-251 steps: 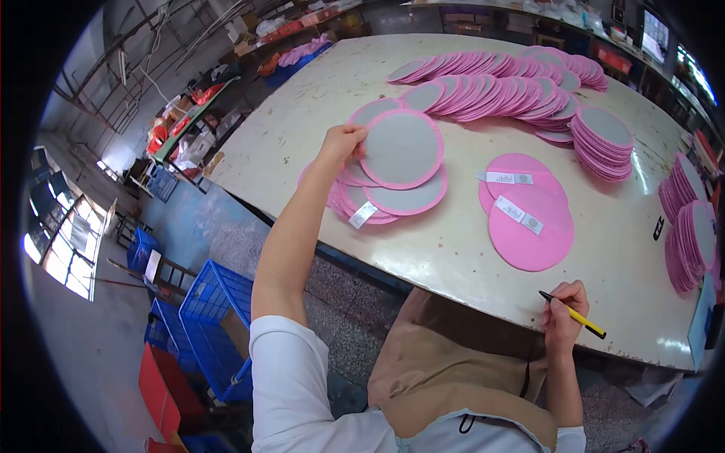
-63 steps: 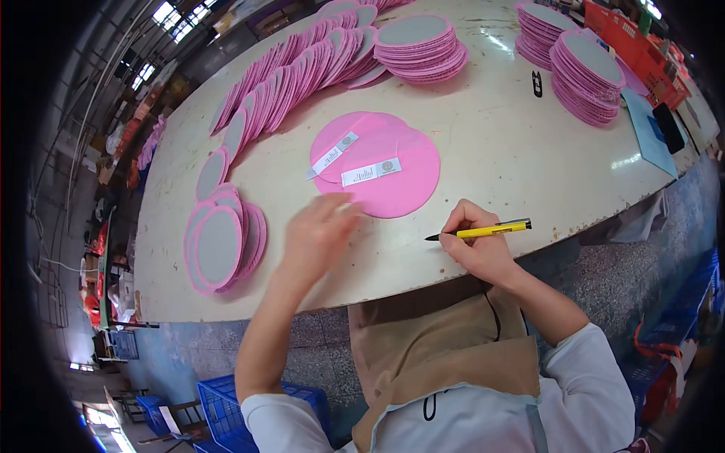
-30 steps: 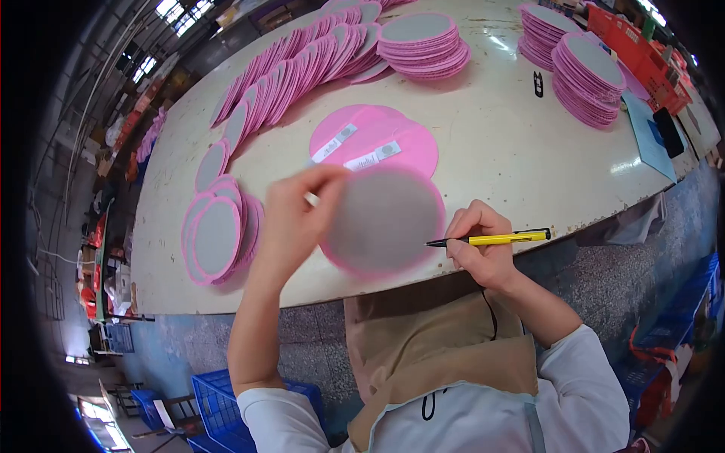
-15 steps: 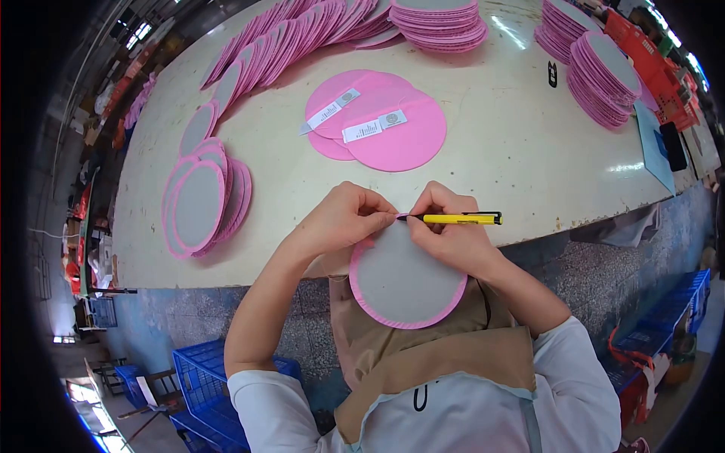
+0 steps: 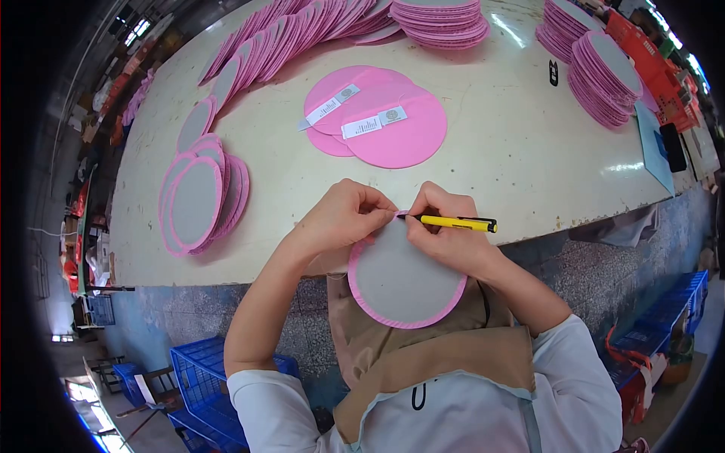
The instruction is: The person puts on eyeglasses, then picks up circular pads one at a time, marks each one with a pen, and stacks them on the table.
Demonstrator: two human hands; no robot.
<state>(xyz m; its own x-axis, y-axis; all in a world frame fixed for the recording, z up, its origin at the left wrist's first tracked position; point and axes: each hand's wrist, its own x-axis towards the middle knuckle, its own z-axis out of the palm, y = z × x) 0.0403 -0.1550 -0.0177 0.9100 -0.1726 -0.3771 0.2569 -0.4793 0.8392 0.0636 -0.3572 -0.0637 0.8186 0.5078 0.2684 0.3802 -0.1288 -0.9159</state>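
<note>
A round grey disc (image 5: 408, 279) with a gathered pink fabric rim rests against the table's front edge and my lap. My left hand (image 5: 347, 217) is closed, its thumb and forefinger pinching the top of that rim. In my right hand (image 5: 451, 232) is a yellow pen (image 5: 457, 223) with a black clip, its dark tip touching or very near the rim beside my left fingertips. The fingers partly hide the exact spot of contact. Beyond my hands lie flat pink fabric rounds (image 5: 411, 143) with white labels (image 5: 375, 124) on them.
Pink-rimmed discs fan out at the left (image 5: 198, 200) and along the back (image 5: 294, 38) of the table (image 5: 513, 143). More discs stand in stacks (image 5: 604, 75) at the right, near a small black tool (image 5: 553, 73) and a phone (image 5: 672, 147). Blue crates (image 5: 208, 389) sit below.
The pen's back end has dipped slightly and shifted a little left with my right hand. My left hand keeps its pinch on the rim. The view has shifted very slightly.
</note>
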